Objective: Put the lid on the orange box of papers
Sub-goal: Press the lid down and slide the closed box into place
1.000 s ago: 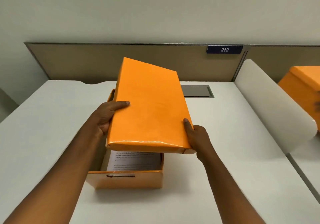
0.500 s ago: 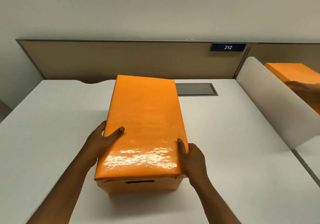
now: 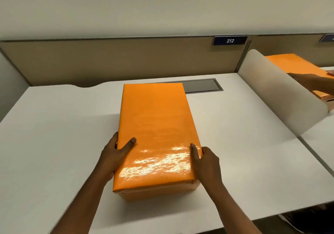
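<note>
**A:** Start nearest you. Your left hand (image 3: 115,155) is wrapped over the left edge of the glossy orange rectangular lid (image 3: 156,134), thumb lying on top and fingers down the side. Your right hand (image 3: 205,158) clamps the opposite edge the same way, thumb on top.

**B:** So the lid sits between my hands?

**A:** Yes, and both grip it near its closest end. Its long axis runs straight away from your hands toward the beige partition panel (image 3: 126,60). Neither hand is plainly closer.

**B:** Is it seated?

**A:** It covers the orange cardboard box of papers (image 3: 159,193), which shows only as a strip below the near edge, on the white desk (image 3: 54,134). The far end is beyond your hands and I can't tell whether it's fully down, so I'd press there next.
</note>
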Demonstrator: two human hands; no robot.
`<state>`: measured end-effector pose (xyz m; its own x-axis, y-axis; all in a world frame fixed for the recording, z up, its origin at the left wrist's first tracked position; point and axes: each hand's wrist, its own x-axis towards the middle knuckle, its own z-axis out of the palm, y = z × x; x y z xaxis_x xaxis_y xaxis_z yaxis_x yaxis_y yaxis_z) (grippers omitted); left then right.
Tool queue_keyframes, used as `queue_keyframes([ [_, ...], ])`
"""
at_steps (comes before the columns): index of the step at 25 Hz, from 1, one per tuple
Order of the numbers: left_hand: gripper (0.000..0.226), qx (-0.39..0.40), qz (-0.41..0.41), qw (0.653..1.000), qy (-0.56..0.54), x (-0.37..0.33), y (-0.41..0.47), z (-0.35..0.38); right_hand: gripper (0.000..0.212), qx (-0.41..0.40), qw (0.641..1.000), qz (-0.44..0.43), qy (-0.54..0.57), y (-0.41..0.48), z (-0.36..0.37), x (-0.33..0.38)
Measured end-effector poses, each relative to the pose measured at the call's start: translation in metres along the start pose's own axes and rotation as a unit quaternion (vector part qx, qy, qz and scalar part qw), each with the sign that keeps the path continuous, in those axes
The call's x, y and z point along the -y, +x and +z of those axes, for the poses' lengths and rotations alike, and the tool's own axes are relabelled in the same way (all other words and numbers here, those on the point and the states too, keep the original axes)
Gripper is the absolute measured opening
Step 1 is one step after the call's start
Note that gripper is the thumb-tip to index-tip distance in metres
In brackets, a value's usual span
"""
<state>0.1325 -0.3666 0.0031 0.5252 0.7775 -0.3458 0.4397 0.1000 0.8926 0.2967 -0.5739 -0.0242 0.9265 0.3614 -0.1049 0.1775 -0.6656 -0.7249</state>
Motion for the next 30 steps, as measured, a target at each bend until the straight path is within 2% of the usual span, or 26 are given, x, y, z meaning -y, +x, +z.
queue_keyframes([
  [5, 0.065, -0.023, 0.007, 1.0, -0.013, 0.024, 0.006, -0.009, 0.046, -0.001, 0.999, -0.009, -0.03, -0.007, 0.015, 0.009],
  [9, 0.043, -0.056, 0.01, 0.998, -0.018, 0.025, 0.009, 0.005, 0.045, 0.027, 0.997, -0.011, -0.078, 0.0, 0.01, 0.007],
  [14, 0.048, -0.137, 0.018, 0.99, -0.007, 0.032, 0.01, 0.012, 0.063, 0.104, 0.991, -0.024, -0.083, 0.007, 0.002, 0.005],
  [17, 0.052, -0.12, 0.032, 0.992, 0.025, 0.031, 0.011, 0.012, 0.065, 0.137, 0.987, -0.016, -0.089, 0.007, -0.002, 0.006],
  [19, 0.064, -0.11, 0.056, 0.99, 0.062, 0.026, 0.016, 0.01, 0.065, 0.112, 0.984, -0.02, -0.14, 0.012, -0.003, 0.011],
  [21, 0.069, -0.107, 0.1, 0.985, 0.093, 0.019, 0.026, 0.007, 0.069, 0.068, 0.984, -0.051, -0.155, 0.022, -0.002, 0.022],
  [24, 0.064, -0.11, 0.145, 0.976, 0.122, 0.001, 0.052, 0.001, 0.068, 0.043, 0.979, -0.131, -0.152, 0.045, 0.006, 0.042],
  [26, 0.062, -0.099, 0.141, 0.978, 0.118, -0.014, 0.073, -0.001, 0.065, 0.04, 0.974, -0.158, -0.158, 0.068, 0.015, 0.054],
  [30, 0.065, -0.044, 0.115, 0.984, 0.127, -0.032, 0.107, 0.002, 0.067, 0.067, 0.97, -0.158, -0.171, 0.112, 0.031, 0.077],
])
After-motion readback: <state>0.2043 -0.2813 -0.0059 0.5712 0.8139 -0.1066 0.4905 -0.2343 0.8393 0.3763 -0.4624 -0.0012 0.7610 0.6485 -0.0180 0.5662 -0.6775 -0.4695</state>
